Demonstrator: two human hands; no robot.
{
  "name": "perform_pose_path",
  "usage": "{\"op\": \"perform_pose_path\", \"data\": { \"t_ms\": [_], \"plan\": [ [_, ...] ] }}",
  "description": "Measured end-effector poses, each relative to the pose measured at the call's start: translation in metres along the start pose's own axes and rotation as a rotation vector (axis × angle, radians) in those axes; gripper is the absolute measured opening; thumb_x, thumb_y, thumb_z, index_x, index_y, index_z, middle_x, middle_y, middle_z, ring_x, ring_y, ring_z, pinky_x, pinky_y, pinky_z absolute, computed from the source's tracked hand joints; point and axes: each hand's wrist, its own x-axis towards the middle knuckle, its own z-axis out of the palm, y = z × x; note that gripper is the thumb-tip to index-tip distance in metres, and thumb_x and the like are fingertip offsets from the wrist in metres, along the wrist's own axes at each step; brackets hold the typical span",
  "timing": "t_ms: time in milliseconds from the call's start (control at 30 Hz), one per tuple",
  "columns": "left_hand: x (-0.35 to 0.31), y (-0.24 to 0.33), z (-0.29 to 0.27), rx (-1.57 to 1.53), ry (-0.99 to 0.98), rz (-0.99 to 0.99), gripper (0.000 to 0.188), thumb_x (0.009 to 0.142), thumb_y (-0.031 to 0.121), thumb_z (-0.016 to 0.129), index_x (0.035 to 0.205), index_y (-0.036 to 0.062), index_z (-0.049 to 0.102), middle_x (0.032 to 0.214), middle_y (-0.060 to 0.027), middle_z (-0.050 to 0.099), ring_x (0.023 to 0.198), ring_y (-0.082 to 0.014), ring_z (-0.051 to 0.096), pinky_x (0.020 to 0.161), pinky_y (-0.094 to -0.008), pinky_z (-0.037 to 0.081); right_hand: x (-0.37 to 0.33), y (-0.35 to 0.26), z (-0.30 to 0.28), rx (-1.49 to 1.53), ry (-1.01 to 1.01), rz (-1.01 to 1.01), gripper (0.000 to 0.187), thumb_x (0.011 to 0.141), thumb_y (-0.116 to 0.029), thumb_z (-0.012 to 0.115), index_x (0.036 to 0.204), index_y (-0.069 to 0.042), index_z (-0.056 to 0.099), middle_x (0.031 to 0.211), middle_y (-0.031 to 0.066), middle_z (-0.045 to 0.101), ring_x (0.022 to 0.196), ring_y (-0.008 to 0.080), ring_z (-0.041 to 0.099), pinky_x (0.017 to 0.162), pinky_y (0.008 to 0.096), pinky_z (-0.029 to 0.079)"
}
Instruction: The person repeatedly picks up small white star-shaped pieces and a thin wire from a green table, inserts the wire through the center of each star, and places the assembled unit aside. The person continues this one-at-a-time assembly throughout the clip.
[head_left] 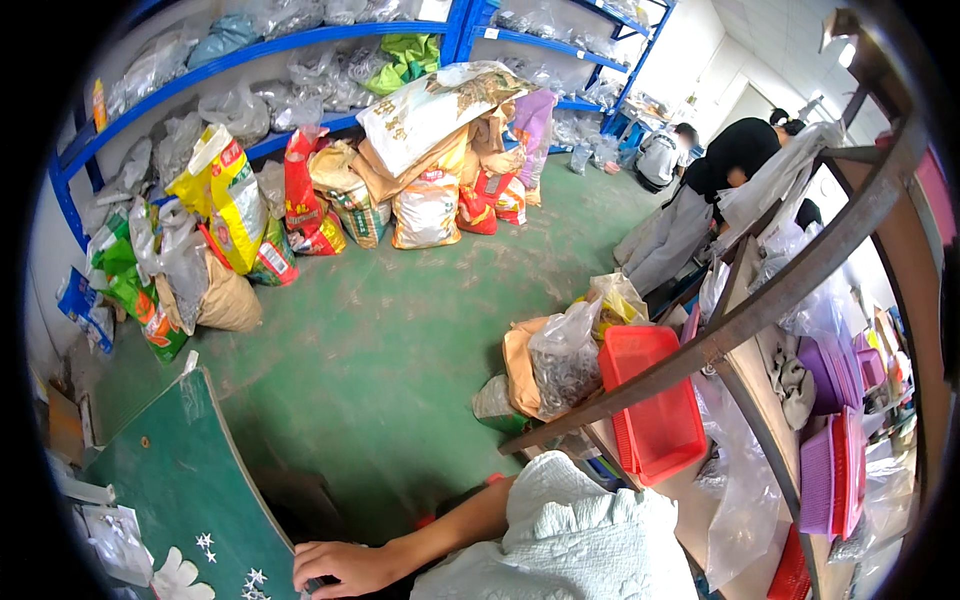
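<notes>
My right hand [335, 568] rests at the edge of a green-topped table [180, 450], its forearm reaching in from a pale short sleeve. Its fingers are curled down around something dark and small that I cannot make out. Close by on the tabletop lie several silvery star-shaped pieces [255, 582], with a few more stars [205, 545] farther left. A white glove [180, 578] lies near them, beside a tray [118, 540] with clear plastic in it. My left hand is out of view.
Full sacks [428, 205] line the blue shelving [290, 45]. A rusty metal rack [720, 345] curves close on the right, with a red plastic basket [655, 400] and bagged parts [565, 360] beside it. One person [740, 155] bends over behind; another person [662, 158] crouches farther off.
</notes>
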Motion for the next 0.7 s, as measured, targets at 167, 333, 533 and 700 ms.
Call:
{"op": "perform_pose_path", "data": {
  "t_ms": [167, 333, 533, 700],
  "plan": [
    [-0.028, 0.003, -0.008, -0.141, -0.088, 0.096, 0.028, 0.089, 0.016, 0.050, 0.104, -0.0056, 0.057, 0.104, -0.0155, 0.059, 0.093, -0.0215, 0.054, 0.079, -0.0310, 0.045, -0.017, -0.025, 0.005, -0.004, -0.021, -0.019, 0.016, 0.070, -0.006, 0.064, 0.083, -0.001, 0.058, 0.082, 0.0083, 0.056, 0.082, 0.0240, 0.049, 0.075, 0.0346, 0.040],
    [-0.073, 0.004, -0.023, -0.128, -0.010, 0.109, 0.030, 0.089, 0.015, 0.049, 0.109, -0.0066, 0.054, 0.106, -0.0167, 0.058, 0.095, -0.0230, 0.054, 0.081, -0.0319, 0.045, -0.037, -0.044, 0.024, 0.034, -0.095, -0.065, 0.016, 0.070, -0.006, 0.063, 0.085, 0.000, 0.058, 0.080, 0.0078, 0.057, 0.079, 0.0233, 0.051, 0.072, 0.0341, 0.042],
    [-0.098, -0.039, -0.066, -0.265, 0.317, 0.056, 0.027, 0.088, 0.011, 0.054, 0.109, -0.0058, 0.053, 0.079, -0.0018, 0.054, 0.061, -0.0015, 0.042, 0.044, -0.0146, 0.030, -0.054, -0.072, 0.068, 0.138, -0.210, 0.005, 0.020, 0.074, -0.010, 0.066, 0.091, 0.000, 0.060, 0.085, 0.0100, 0.059, 0.078, 0.0243, 0.057, 0.072, 0.0327, 0.046],
    [-0.142, -0.020, -0.101, 0.001, 0.486, 0.284, 0.024, 0.077, 0.008, 0.063, 0.098, -0.0040, 0.063, 0.078, -0.0027, 0.058, 0.062, -0.0069, 0.050, 0.051, -0.0184, 0.039, -0.059, -0.107, 0.096, 0.038, -0.333, -0.109, 0.020, 0.074, -0.007, 0.069, 0.092, -0.002, 0.062, 0.088, 0.0102, 0.061, 0.083, 0.0245, 0.057, 0.075, 0.0338, 0.046]
  ]
}}
